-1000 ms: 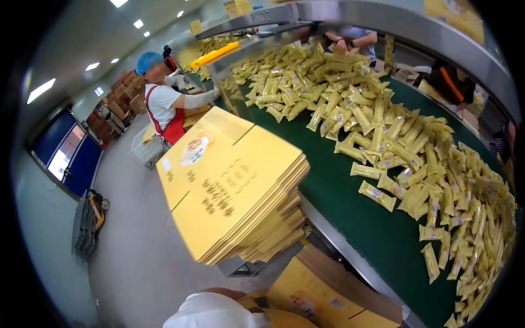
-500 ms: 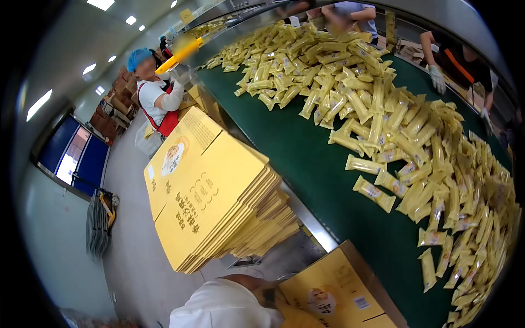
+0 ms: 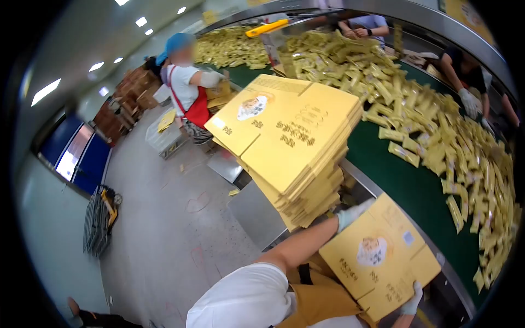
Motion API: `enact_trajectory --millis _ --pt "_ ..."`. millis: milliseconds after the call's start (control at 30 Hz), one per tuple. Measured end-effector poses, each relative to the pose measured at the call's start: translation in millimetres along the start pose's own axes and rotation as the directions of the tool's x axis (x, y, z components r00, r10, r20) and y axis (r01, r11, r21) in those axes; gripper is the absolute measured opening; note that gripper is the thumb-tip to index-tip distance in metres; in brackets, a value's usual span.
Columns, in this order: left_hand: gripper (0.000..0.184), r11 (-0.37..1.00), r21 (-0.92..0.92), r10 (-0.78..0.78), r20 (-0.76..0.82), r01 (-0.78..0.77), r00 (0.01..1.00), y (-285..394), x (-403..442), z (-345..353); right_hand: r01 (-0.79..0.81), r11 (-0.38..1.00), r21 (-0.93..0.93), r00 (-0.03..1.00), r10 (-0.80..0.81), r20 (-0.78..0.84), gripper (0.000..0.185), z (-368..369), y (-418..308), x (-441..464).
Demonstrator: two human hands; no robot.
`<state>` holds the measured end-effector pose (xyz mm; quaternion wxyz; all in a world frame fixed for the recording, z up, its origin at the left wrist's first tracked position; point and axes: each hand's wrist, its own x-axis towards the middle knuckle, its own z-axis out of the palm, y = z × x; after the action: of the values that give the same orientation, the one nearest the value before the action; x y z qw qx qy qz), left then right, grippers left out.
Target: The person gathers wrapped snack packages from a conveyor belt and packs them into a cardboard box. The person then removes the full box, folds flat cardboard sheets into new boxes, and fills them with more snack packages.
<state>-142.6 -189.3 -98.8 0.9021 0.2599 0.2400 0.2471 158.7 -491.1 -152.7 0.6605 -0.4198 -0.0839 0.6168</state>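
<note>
Yellow carton now up in full view, a gloved hand at each side

Since the frame half a second ago, the carton (image 3: 377, 259) has come up from the lower edge of the view, and both hands now show. It lies between them, tilted, its printed face toward the camera. The right hand (image 3: 413, 299) pinches the lower right edge, thumb over the face. The left hand (image 3: 354, 214) is at the upper left edge; its fingers are partly hidden, so I cannot tell how far they are closed.

Just beyond the left hand rises a stack of flat cartons (image 3: 290, 131), blocking part of the green belt (image 3: 377, 158). Wrapped packets (image 3: 432, 131) lie heaped along that belt. Past the stack stands a co-worker in a red apron (image 3: 198, 112), near a clear bin (image 3: 163, 143) with yellow pieces in it, too small to identify.
</note>
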Motion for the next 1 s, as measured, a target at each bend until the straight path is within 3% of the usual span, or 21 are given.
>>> enact_trajectory --millis 67,133,200,267,333,500,600,733,800,900,1000 --pt "0.059 0.992 -0.057 -0.115 -0.043 0.112 0.992 1 -8 -4 -0.044 0.999 0.025 0.998 0.045 -0.037 0.063 10 2 1" --pt "0.055 0.989 0.013 -0.148 -0.110 0.150 0.983 -4 -37 -13 -0.066 0.998 -0.018 0.989 0.063 -0.131 0.057 24 4 -2" --pt "0.051 0.902 0.421 -0.036 -0.137 0.092 0.990 -16 -46 -45 -0.115 0.991 0.061 0.979 0.124 -0.164 0.055 32 14 -6" --pt "0.054 0.917 0.358 -0.098 -0.218 0.173 0.971 -28 -55 -45 -0.131 0.985 0.111 0.977 0.147 -0.154 0.055 19 31 -4" --pt "0.059 0.866 0.441 -0.130 -0.257 0.236 0.958 -25 -60 -35 -0.134 0.981 0.138 0.976 0.155 -0.154 0.054 36 28 -25" --pt "0.064 0.868 0.466 -0.077 -0.216 0.172 0.973 -18 -54 -18 -0.035 0.990 0.135 0.971 0.065 -0.229 0.055 38 27 -23" --pt "0.062 0.882 0.451 -0.040 -0.220 0.138 0.975 -26 -39 -40 0.119 0.987 -0.108 0.953 -0.144 -0.266 0.059 18 33 -2" --pt "0.060 0.892 0.432 -0.048 -0.200 0.132 0.979 -25 -33 -50 0.125 0.861 -0.492 0.866 -0.337 -0.369 0.063 3 38 17" --pt "0.059 0.888 0.441 -0.023 -0.247 0.134 0.969 -31 -29 -61 0.103 0.833 -0.543 0.865 -0.345 -0.365 0.064 5 34 17" --pt "0.069 0.821 0.531 -0.051 -0.299 0.211 0.953 -25 -23 -62 0.041 0.783 -0.620 0.852 -0.352 -0.387 0.065 7 29 14" --pt "0.089 0.623 0.757 0.103 -0.327 0.195 0.940 -18 -17 -40 -0.009 0.656 -0.754 0.836 -0.409 -0.366 0.074 40 10 8"
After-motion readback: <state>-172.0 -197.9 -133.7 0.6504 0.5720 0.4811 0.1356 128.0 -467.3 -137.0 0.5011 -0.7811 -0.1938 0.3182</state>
